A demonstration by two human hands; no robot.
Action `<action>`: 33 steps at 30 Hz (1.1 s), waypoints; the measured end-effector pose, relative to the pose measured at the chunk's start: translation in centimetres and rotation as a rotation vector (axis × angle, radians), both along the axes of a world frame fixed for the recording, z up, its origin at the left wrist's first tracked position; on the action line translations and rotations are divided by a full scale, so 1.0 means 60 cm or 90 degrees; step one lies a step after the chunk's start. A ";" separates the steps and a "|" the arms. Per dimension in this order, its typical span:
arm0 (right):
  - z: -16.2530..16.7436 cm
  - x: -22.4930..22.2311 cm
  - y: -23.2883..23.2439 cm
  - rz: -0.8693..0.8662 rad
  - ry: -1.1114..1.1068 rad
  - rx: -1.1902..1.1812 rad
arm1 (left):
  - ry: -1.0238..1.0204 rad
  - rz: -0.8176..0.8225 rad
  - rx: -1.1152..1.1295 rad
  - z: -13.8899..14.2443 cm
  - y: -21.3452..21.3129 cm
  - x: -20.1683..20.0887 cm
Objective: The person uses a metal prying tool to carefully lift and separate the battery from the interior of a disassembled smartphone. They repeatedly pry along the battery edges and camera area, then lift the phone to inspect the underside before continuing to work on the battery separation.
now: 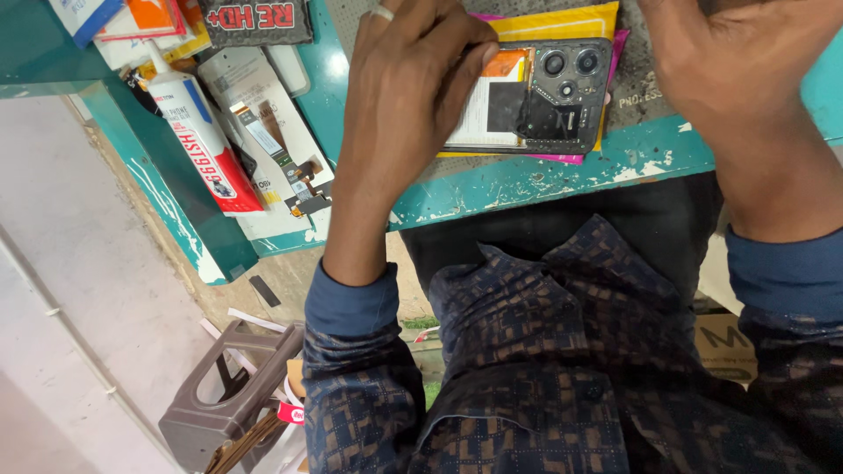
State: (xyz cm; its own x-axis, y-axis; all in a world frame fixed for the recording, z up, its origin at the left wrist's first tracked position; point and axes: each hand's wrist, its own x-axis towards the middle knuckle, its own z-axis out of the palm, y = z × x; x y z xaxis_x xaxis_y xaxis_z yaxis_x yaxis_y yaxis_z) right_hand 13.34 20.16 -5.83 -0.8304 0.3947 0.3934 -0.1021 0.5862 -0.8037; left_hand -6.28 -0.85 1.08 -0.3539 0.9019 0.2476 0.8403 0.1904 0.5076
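Patterned dark shirt fabric point(544, 351) fills the near foreground, and above it the left hand point(413, 105) curls its fingers point(470, 66) down onto the opened phone point(536, 96), fingertips pressing the left part of its exposed back where an orange strip and a pale battery label show; they are bent and close together, pressing rather than gripping around anything. At the right, the right hand point(729, 61) hovers with its fingers running out of the top of the view, so whether they are spread or closed cannot be told. Under the phone, with its camera cluster and dark inner plate uncovered, lies a yellow padded envelope point(562, 22) on a grey mat, near the chipped edge of the teal tabletop point(562, 180). Off to the left lie a white glue tube point(198, 132) with a red label, and a loose flex cable point(299, 175) on a white card. With the phone so near the edge, a hard push could probably slide it off, or strain the bare parts
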 end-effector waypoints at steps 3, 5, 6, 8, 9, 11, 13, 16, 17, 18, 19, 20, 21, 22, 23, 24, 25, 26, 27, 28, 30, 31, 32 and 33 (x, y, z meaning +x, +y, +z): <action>0.013 -0.007 -0.005 0.013 -0.006 -0.011 | 0.004 0.021 0.001 -0.001 -0.015 0.014; 0.020 -0.014 -0.007 0.024 -0.013 -0.014 | 0.005 0.030 0.003 -0.001 -0.026 0.022; 0.023 -0.019 -0.008 0.031 -0.018 -0.013 | 0.008 0.034 0.001 -0.002 -0.032 0.025; 0.030 -0.027 -0.010 0.047 -0.027 -0.010 | 0.012 0.037 -0.004 -0.004 -0.042 0.032; 0.033 -0.032 -0.010 0.058 -0.031 -0.004 | 0.012 0.035 -0.005 -0.006 -0.046 0.036; 0.040 -0.041 -0.012 0.078 -0.045 0.008 | 0.020 0.038 -0.020 -0.015 -0.050 0.042; 0.049 -0.050 -0.014 0.101 -0.061 0.021 | 0.034 0.047 -0.046 -0.024 -0.054 0.045; 0.067 -0.062 -0.013 0.121 -0.089 0.050 | 0.041 0.069 -0.063 -0.037 -0.057 0.043; 0.074 -0.065 -0.012 0.127 -0.100 0.062 | 0.046 0.076 -0.068 -0.040 -0.058 0.042; 0.083 -0.069 -0.009 0.129 -0.115 0.076 | 0.056 0.082 -0.070 -0.043 -0.059 0.040; 0.091 -0.073 -0.005 0.130 -0.131 0.093 | 0.066 0.086 -0.072 -0.045 -0.058 0.039; 0.099 -0.077 -0.002 0.126 -0.150 0.117 | 0.064 0.084 -0.069 -0.047 -0.057 0.036; 0.107 -0.081 0.001 0.122 -0.175 0.150 | 0.061 0.080 -0.065 -0.049 -0.056 0.034; 0.114 -0.087 0.004 0.120 -0.202 0.180 | 0.059 0.076 -0.062 -0.050 -0.055 0.032; 0.121 -0.092 0.007 0.119 -0.229 0.210 | 0.054 0.075 -0.063 -0.051 -0.053 0.031; 0.127 -0.098 0.011 0.126 -0.262 0.223 | 0.050 0.073 -0.063 -0.052 -0.050 0.029; 0.131 -0.105 0.017 0.139 -0.286 0.254 | 0.047 0.072 -0.065 -0.053 -0.049 0.028; 0.134 -0.111 0.023 0.153 -0.310 0.286 | 0.057 0.074 -0.070 -0.053 -0.047 0.027; 0.136 -0.117 0.029 0.172 -0.325 0.336 | 0.067 0.076 -0.077 -0.053 -0.045 0.029; 0.134 -0.124 0.034 0.189 -0.315 0.359 | 0.078 0.078 -0.084 -0.052 -0.043 0.030; 0.126 -0.138 0.044 0.216 -0.270 0.381 | 0.115 0.069 -0.088 -0.052 -0.041 0.035; 0.120 -0.144 0.049 0.243 -0.274 0.382 | 0.134 0.064 -0.090 -0.051 -0.040 0.036; 0.112 -0.150 0.054 0.271 -0.277 0.383 | 0.131 0.053 -0.085 -0.051 -0.040 0.035; 0.101 -0.159 0.059 0.314 -0.319 0.388 | 0.129 0.043 -0.079 -0.052 -0.039 0.032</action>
